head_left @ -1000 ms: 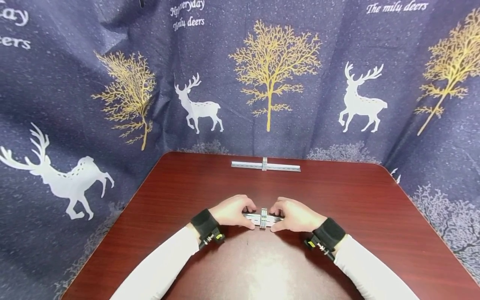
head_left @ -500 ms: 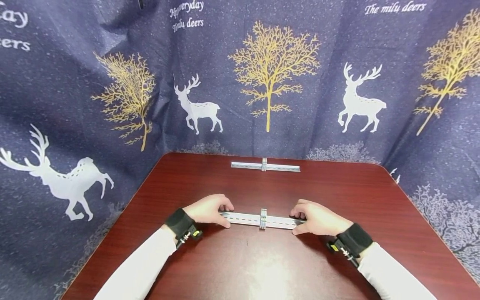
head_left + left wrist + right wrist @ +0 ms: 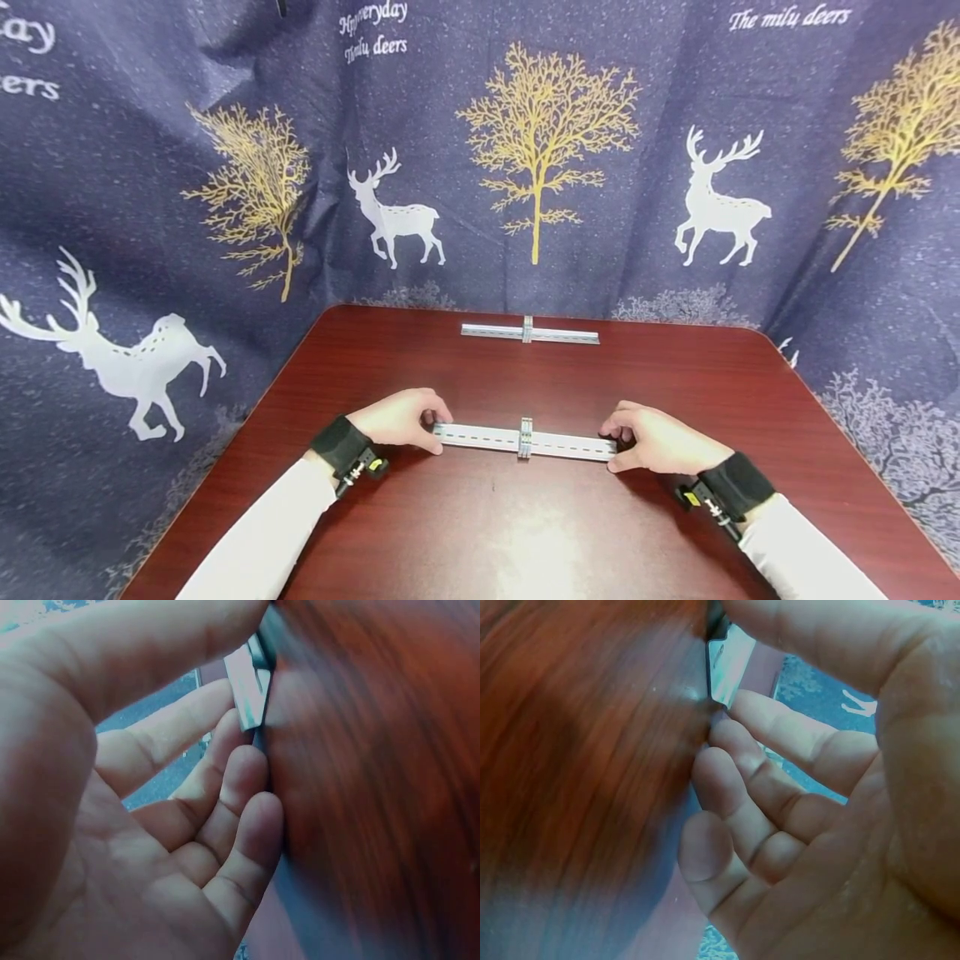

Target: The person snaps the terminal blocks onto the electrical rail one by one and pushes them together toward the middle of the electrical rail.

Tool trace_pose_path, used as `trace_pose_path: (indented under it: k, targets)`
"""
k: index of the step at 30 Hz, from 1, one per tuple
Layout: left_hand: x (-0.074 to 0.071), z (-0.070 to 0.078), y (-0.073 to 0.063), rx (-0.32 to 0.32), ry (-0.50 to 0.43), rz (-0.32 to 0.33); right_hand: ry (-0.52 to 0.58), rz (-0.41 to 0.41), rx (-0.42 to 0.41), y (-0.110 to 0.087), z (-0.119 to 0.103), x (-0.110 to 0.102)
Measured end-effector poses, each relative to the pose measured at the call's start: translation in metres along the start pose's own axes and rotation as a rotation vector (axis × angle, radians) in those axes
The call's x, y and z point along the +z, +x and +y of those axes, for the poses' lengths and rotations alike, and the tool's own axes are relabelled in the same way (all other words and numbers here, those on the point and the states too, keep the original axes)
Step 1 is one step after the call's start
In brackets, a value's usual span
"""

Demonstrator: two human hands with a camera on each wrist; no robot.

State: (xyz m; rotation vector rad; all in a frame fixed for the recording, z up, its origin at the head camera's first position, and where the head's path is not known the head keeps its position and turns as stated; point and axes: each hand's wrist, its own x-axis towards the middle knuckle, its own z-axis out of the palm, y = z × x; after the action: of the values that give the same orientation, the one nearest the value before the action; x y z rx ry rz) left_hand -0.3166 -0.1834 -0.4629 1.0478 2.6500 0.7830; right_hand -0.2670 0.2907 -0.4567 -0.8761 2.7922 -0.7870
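A slotted silver DIN rail lies crosswise on the table in front of me. Around its middle sits a narrow stack of metal pieces. My left hand is at the rail's left end, thumb on the near edge and fingers on the far edge. At the opposite end my right hand pinches the rail the same way. In the left wrist view the rail's end shows between thumb and index finger. The right wrist view has the other rail end between thumb and index finger.
A second slotted rail, also with a metal stack at its middle, lies near the table's back edge. The reddish-brown table has rounded far corners. Behind and beside it hangs a dark blue curtain printed with deer and trees.
Both hands have moved apart, from beside the middle stack outward along the rail to its two ends, uncovering its length. The rail and its stack stay in place.
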Motion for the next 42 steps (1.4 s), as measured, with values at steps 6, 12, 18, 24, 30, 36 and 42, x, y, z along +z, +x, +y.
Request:
trace_pose_path:
  k: [6, 12, 18, 24, 30, 36, 42]
  targets:
    - [-0.002, -0.005, -0.001, -0.018, -0.008, 0.002, -0.007, -0.004, -0.014, 0.000, 0.000, 0.000]
    - [-0.002, -0.004, 0.000, -0.009, 0.002, 0.002, -0.009, 0.001, -0.038, -0.001, 0.002, 0.000]
    - [-0.002, -0.004, 0.009, 0.036, 0.052, 0.034, 0.023, 0.014, -0.034, 0.002, 0.008, -0.004]
    - [-0.004, -0.011, 0.027, 0.037, 0.062, 0.071, 0.022, 0.039, 0.010, 0.020, 0.021, -0.008]
    - [0.008, -0.070, 0.065, 0.116, 0.066, 0.153, 0.029, 0.064, 0.064, 0.047, 0.038, -0.013]
    - [0.014, -0.098, 0.095, 0.093, 0.110, 0.216, 0.018, 0.062, 0.095, 0.070, 0.051, -0.022]
    - [-0.007, -0.063, 0.099, 0.026, 0.145, 0.144, 0.004, 0.053, 0.120, 0.086, 0.054, -0.030]
